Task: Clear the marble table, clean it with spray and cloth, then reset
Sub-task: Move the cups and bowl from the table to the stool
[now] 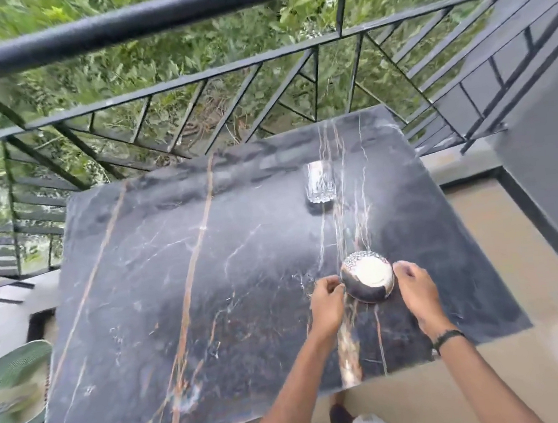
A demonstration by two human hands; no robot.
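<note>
Two things on the marble: a cut-glass tumbler [319,182] stands upright toward the far right part of the slab; a bowl [368,277] sits nearer the person, tilted so its pale inside faces up and toward the railing
Marble table: dark grey marble table [179,256] with tan and white veins running front to back; it stands just beside a black metal railing [167,81]; green foliage shows through the bars
Surroundings: a green woven cushion or seat [10,387] shows at the left edge, partly under the slab's corner; beige floor tiles [501,239] lie to the right; a grey wall [552,134] rises at the far right
In the way: nothing lies between the hands and the bowl; the tumbler is well apart from both, farther back
Left hand: left hand [327,304] at the bowl's left side, fingers curled in; fingertips touching or just beside the rim; I cannot tell whether it grips
Right hand: right hand [417,291] at the bowl's right side, fingers bent downward against or just beside the bowl's wall; grip equally unclear; a dark band [447,337] circles the wrist
Hard to make out: the picture is smeared at the edges; the bowl's dark lower half and speckled rim pattern are blurred; a brownish blot on the floor at the right edge is unreadable; white clothing at the bottom is cut off
</note>
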